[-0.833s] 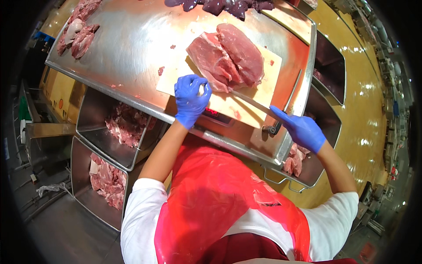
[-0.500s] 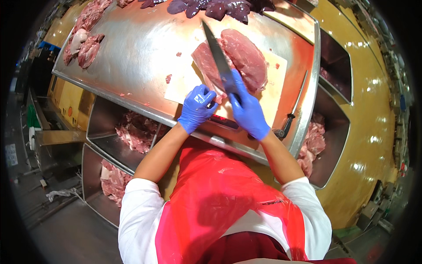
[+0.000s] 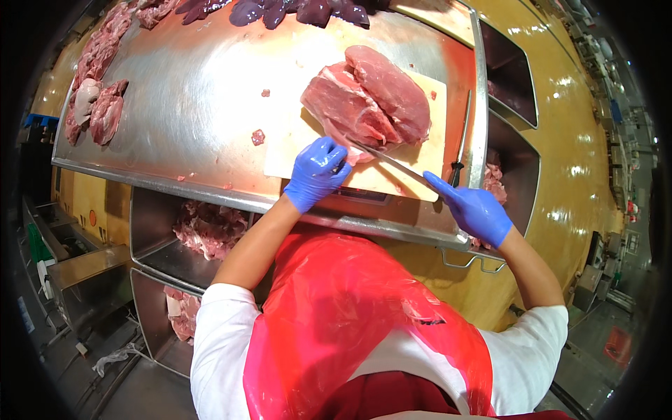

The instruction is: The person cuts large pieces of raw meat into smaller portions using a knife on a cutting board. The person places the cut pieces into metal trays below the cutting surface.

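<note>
A large piece of raw red meat (image 3: 381, 91) rests on a cream cutting board (image 3: 427, 178) on the steel table (image 3: 175, 91). My left hand (image 3: 316, 175), in a blue glove, has its fingers curled on the meat's thin lower edge. My right hand (image 3: 474, 208), also gloved, grips a long knife (image 3: 399, 166) with the index finger along it; the blade runs leftward into the bottom of the meat, near my left fingers. Just beyond my right hand lies a sharpening rod (image 3: 463, 133) with a black handle, along the board's right side.
Meat pieces (image 3: 105, 112) lie at the table's left; dark organ meat (image 3: 276, 10) and another pale board (image 3: 434, 17) are at the back. Steel bins with meat (image 3: 210, 224) stand below the front edge and to the right (image 3: 514, 182). Machinery (image 3: 87, 280) is at lower left.
Half a second ago the knife pointed up over the meat with my right hand beside the left; it has swung down and right, and the blade now lies low at the meat's lower edge.
</note>
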`<action>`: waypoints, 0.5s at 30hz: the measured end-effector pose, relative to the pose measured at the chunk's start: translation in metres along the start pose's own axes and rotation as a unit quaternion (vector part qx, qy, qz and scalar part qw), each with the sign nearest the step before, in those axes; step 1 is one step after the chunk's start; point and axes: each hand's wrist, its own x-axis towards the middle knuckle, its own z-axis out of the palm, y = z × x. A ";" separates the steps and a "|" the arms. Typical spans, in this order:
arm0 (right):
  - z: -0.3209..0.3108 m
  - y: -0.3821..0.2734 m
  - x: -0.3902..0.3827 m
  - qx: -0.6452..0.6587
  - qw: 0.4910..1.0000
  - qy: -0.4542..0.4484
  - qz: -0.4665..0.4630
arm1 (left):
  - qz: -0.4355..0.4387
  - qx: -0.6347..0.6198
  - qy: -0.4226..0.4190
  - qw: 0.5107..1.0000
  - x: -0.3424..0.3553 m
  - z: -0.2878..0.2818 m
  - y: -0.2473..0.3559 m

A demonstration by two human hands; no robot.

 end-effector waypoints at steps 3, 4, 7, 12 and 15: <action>-0.008 -0.002 -0.002 0.059 0.995 0.075 -0.022 | -0.025 -0.011 0.014 1.000 -0.011 -0.007 -0.006; 0.000 -0.016 0.014 0.107 0.985 0.136 -0.024 | -0.025 -0.021 0.010 0.999 -0.013 -0.008 -0.004; 0.025 -0.072 0.093 0.275 0.917 0.281 -0.072 | -0.031 -0.033 -0.011 0.999 -0.013 -0.010 0.001; 0.043 -0.081 0.119 0.157 0.966 0.204 -0.021 | -0.040 -0.020 -0.012 0.999 -0.011 -0.013 -0.001; 0.048 -0.050 0.051 0.109 0.992 0.052 0.021 | -0.072 -0.027 0.019 0.997 -0.013 -0.014 -0.007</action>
